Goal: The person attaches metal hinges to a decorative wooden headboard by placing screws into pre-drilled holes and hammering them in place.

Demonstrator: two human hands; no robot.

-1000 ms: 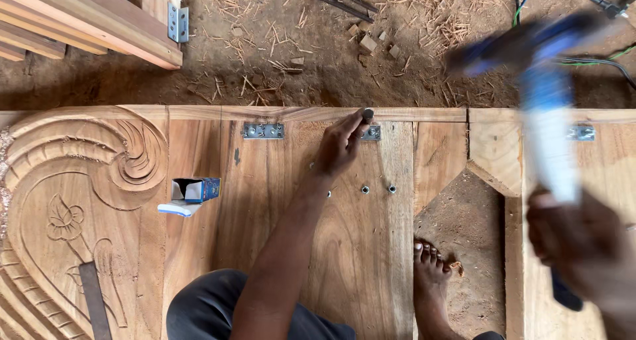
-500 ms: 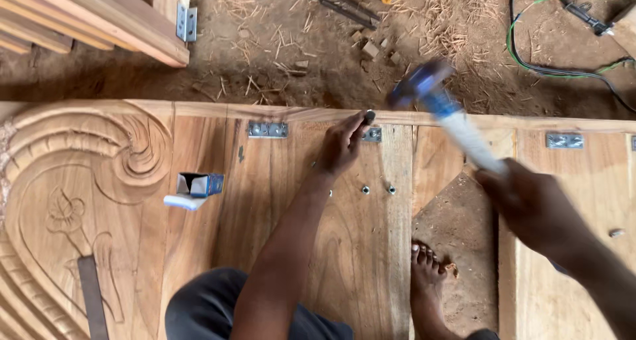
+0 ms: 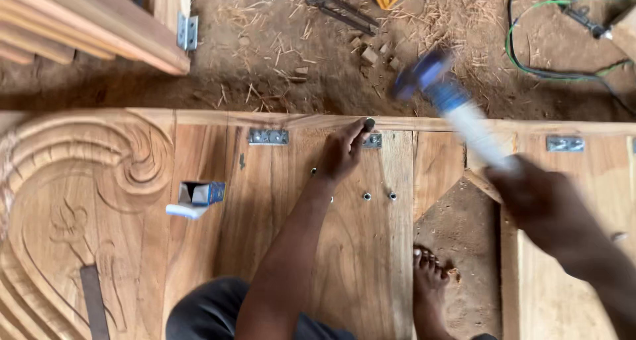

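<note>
— pinching a small dark peg [image 3: 368, 123] upright at the carved wooden door panel's [image 3: 199, 154] top edge, left hand [image 3: 342, 153] fingers closed on it.
— and the blue-headed, white-handled hammer [image 3: 440, 91]?
— gripped in the right hand [image 3: 530, 197], head at two o'clock from the peg, handle slanting toward five.

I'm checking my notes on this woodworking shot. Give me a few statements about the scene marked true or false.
1. The right hand grips a blue-headed hammer. True.
2. The left hand rests flat on the dirt floor. False: it pinches a small dark peg at the carved wooden panel's top edge.
3. A small open blue-and-white box lies on the panel. True.
4. A bare foot stands on the carved scroll. False: it stands in the panel's opening.
</note>
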